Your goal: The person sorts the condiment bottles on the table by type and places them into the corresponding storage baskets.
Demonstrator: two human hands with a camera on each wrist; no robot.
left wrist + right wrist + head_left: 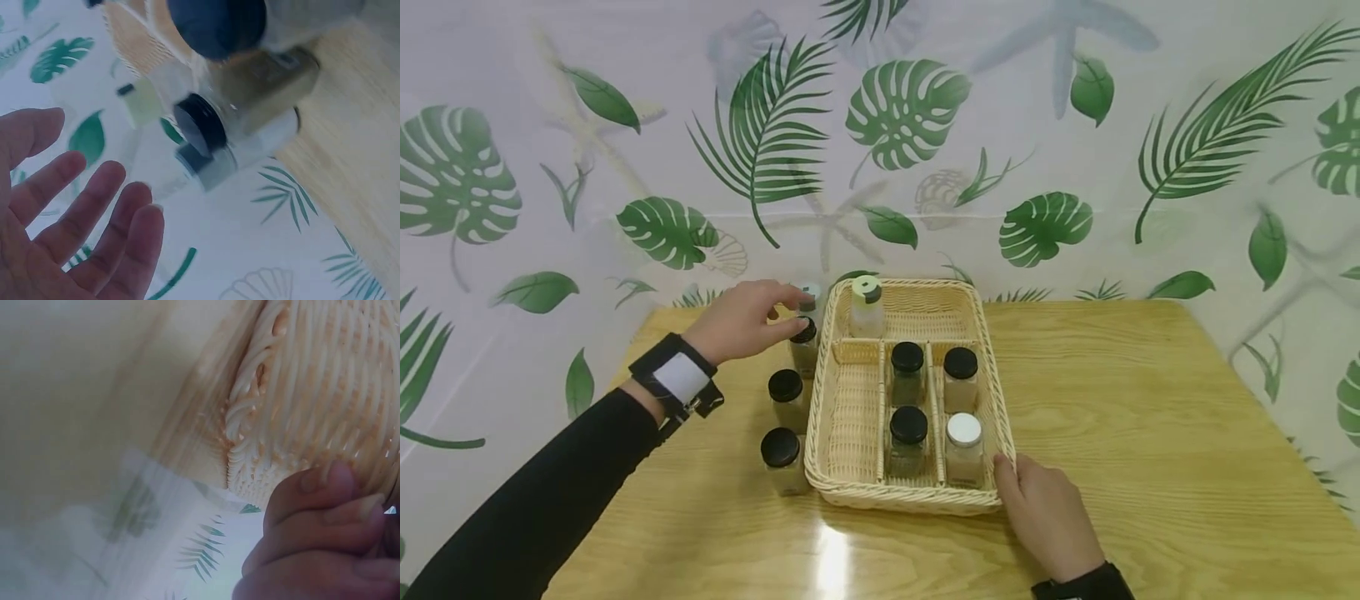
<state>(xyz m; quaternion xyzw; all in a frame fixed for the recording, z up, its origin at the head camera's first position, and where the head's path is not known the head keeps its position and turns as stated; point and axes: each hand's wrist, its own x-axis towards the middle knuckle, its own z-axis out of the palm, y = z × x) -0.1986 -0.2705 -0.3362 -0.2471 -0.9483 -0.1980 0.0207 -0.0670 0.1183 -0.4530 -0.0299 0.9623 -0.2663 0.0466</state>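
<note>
My left hand (747,321) hovers over the back end of a row of jars left of the wicker basket (850,483). Its fingers (115,212) are spread and loosely bent, apart from the jars in the left wrist view. Nearest to it are a black-lidded jar (250,100) and, behind that, a jar with a pale, dark-marked lid (807,298). My right hand (1045,508) grips the basket's front right corner, thumb at the rim; in the right wrist view its curled fingers (325,525) lie against the woven wall (325,394).
Two more black-lidded jars (786,396) stand farther forward in the left row. Inside the divided basket are several jars: a yellow-green-lidded one (868,308) at the back, black-lidded ones (907,367) and a white-lidded one (964,446). A leaf-patterned cloth (925,167) hangs behind the wooden table (1112,400).
</note>
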